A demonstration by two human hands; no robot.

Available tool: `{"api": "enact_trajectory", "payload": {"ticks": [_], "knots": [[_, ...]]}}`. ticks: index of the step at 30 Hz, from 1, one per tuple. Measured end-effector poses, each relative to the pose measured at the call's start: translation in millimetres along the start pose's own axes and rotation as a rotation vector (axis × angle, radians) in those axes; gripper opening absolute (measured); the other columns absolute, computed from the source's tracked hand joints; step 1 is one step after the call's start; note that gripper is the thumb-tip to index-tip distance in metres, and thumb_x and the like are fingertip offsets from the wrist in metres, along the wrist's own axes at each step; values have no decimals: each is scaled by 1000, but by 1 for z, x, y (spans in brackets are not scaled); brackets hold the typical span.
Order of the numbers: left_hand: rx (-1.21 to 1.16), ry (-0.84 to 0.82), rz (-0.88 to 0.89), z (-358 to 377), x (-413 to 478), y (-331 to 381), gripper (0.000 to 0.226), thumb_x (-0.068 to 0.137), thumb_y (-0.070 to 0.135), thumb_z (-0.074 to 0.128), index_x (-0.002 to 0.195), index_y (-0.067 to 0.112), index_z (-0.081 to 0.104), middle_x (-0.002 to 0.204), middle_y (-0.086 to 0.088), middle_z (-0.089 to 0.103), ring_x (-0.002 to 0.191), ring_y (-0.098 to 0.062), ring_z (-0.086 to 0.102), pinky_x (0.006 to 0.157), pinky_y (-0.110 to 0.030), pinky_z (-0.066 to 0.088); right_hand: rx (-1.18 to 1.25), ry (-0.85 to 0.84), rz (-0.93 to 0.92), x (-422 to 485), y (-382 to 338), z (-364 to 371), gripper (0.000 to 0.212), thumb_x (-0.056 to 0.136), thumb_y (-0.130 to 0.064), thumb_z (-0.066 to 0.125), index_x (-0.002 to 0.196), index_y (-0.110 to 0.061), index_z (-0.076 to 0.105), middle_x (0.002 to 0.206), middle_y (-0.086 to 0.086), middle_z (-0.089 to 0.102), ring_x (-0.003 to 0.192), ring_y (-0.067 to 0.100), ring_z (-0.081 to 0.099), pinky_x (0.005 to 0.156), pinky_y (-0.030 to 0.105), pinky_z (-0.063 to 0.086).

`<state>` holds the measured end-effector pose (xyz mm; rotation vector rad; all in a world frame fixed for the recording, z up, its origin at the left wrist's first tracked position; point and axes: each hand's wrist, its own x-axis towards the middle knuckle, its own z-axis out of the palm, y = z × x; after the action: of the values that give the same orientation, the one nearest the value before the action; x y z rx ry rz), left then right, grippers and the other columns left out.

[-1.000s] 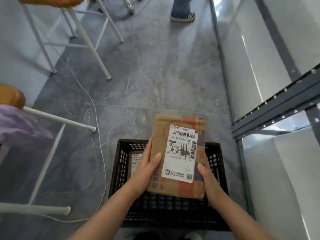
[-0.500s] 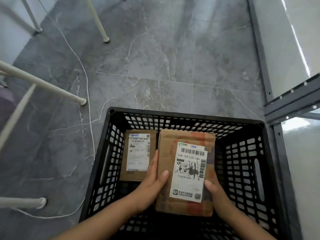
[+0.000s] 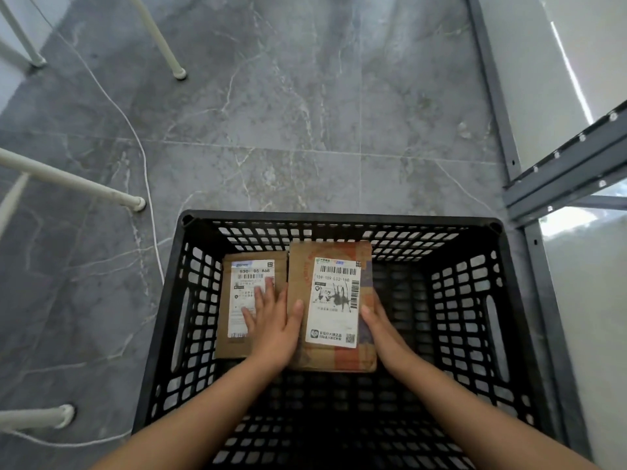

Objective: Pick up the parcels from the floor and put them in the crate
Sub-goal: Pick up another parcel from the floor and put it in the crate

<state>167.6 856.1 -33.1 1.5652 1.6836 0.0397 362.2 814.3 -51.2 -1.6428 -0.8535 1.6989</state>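
A black plastic crate (image 3: 495,228) stands on the grey floor and holds two cardboard parcels side by side. The smaller parcel (image 3: 237,344) lies on the left with a white label. The larger parcel (image 3: 334,300), also labelled, lies to its right. My left hand (image 3: 271,327) rests flat with straight fingers on the smaller parcel, and its thumb touches the larger parcel's left edge. My right hand (image 3: 381,329) holds the larger parcel's right edge, thumb on top, fingers down along the side and partly hidden.
White metal furniture legs (image 3: 135,200) stand on the floor to the left, with a thin white cord (image 3: 146,164) trailing past them. A grey metal shelf frame (image 3: 570,171) and a white wall run close along the crate's right side.
The larger parcel went from above the crate down into it, beside the smaller one. My left hand's fingers moved off it onto the smaller parcel. The view tilted downward.
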Motion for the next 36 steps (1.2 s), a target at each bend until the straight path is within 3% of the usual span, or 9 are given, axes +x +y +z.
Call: {"api": "enact_trajectory", "payload": {"ticks": [2,4,9,13,19,22,29,33,36], "knots": [[-42,9,3,6,6,-5,60,98,52,18,152,28,6,156,4,-25,138,-13,-32,107,-44,-26,6,-5,12,5,6,2,91,69,-76,49,146,-38,19,142,-18,44,128,-1,43,112,35,34],[-30,17,17,9,9,-6,68,91,60,12,152,30,3,150,8,-31,133,-12,-37,103,-41,-29,3,-2,20,11,10,2,92,69,-78,49,146,-38,20,142,-19,44,129,0,43,114,38,32],[-4,44,50,8,21,-6,69,89,58,9,151,30,0,147,10,-33,131,-12,-40,101,-40,-31,0,15,11,28,13,0,69,84,-58,42,146,-35,23,128,-30,51,116,-14,49,97,17,39],[14,50,65,-3,45,-1,59,98,51,14,151,29,0,155,6,-26,131,-10,-38,103,-40,-29,-14,16,-8,49,1,1,67,85,-66,38,145,-42,20,120,-39,49,111,-18,48,96,17,36],[6,88,82,-15,76,11,58,99,47,16,152,26,3,158,2,-18,136,-11,-32,105,-40,-28,-2,28,-28,75,-19,-1,77,79,-67,40,147,-38,19,140,-23,42,120,-12,43,111,27,30],[24,101,79,-18,88,17,58,100,45,18,152,25,4,159,1,-16,142,-16,-27,106,-41,-26,-34,29,-27,84,-30,-4,80,78,-70,38,148,-36,17,141,-22,40,117,-13,43,112,28,28],[90,116,77,-25,112,27,60,99,48,19,152,25,5,159,2,-16,143,-17,-25,109,-43,-23,-109,19,-17,103,-47,-14,86,74,-78,31,148,-39,10,151,-17,31,134,1,33,117,34,23],[118,124,80,-25,112,27,60,99,49,20,152,26,6,160,3,-15,144,-17,-24,110,-42,-22,-116,28,3,103,-44,-12,88,71,-82,32,146,-43,8,150,-16,33,133,5,38,116,37,27],[152,118,72,-28,111,27,60,99,50,20,152,25,6,160,3,-15,144,-17,-23,112,-43,-20,-163,74,15,99,-48,-12,75,80,-74,33,146,-44,12,143,-11,45,125,10,48,110,34,34]]}}
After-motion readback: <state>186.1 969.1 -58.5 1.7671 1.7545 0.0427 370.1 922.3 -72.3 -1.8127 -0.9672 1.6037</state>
